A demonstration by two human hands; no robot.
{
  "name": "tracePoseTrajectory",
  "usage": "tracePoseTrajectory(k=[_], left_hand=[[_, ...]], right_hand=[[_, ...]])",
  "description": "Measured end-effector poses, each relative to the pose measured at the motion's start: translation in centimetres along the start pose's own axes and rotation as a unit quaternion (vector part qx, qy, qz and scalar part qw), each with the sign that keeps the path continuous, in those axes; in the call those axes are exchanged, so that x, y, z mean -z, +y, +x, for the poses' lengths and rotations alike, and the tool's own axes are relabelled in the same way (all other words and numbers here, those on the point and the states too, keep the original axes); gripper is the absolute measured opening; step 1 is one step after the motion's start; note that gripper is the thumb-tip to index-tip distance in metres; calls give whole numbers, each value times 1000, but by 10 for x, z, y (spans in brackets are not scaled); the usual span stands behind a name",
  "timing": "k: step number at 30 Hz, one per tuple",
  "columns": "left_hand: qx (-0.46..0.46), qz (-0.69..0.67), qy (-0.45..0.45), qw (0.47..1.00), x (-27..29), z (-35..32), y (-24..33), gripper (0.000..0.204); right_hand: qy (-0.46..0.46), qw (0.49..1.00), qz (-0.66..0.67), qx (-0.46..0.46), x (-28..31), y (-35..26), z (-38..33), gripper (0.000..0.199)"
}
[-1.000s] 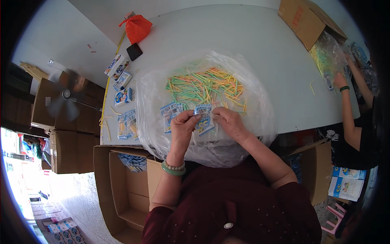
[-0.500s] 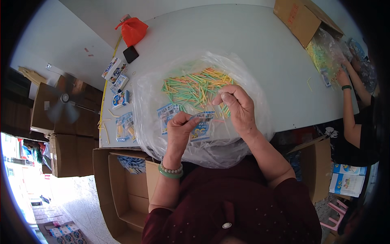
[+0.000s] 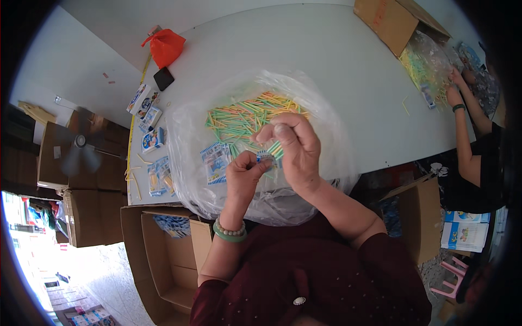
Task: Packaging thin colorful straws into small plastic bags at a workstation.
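Observation:
My left hand [image 3: 244, 175] is closed, pinching a small blue-and-white printed packet [image 3: 265, 156] by its upper edge. Close by on the right, my right hand [image 3: 300, 152] curls round a small bunch of thin pastel sticks [image 3: 277, 149], whose ends point down beside the packet. My fingers hide whether any of them are inside it. Below both hands spreads a large clear plastic bag [image 3: 187, 141] with a heap of green, yellow and pink sticks [image 3: 244, 120] on it. Another flat packet [image 3: 215, 162] lies on the bag left of the heap.
Filled packets [image 3: 159, 176], small boxes [image 3: 153, 139], a black flat object [image 3: 163, 79] and a red bag [image 3: 165, 48] line the table's left side. Open cartons [image 3: 176, 255] stand below its front edge. At right, a co-worker's hands [image 3: 454, 89] work by a tipped carton [image 3: 387, 24].
My right hand has brought the bunch of sticks left, close to the packet. The packet has tipped, so its printed face shows less. The whole view has shifted slightly.

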State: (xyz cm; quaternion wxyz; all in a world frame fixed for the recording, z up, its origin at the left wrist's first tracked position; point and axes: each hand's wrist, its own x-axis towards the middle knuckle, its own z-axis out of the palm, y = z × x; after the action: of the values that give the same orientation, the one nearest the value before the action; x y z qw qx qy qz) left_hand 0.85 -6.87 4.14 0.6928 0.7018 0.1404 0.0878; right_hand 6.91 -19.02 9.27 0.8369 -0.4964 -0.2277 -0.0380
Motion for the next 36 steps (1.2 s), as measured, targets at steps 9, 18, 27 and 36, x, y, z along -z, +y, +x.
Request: tracePoseTrajectory(k=[9,18,27,36], left_hand=[[61,-64,-113,990,-2,-4,6,25],[113,-161,-115,974,-7,-1,-2,14],[87,-151,-133,976,-8,-5,0,12],[66,-100,-120,985,-12,-8,1,12]], right_hand=[[3,996,-81,25,15,17,-5,12],[-41,978,-191,71,30,15,-28,11],[5,995,-64,-78,34,12,-18,14],[60,985,-37,-161,38,20,-16,16]])
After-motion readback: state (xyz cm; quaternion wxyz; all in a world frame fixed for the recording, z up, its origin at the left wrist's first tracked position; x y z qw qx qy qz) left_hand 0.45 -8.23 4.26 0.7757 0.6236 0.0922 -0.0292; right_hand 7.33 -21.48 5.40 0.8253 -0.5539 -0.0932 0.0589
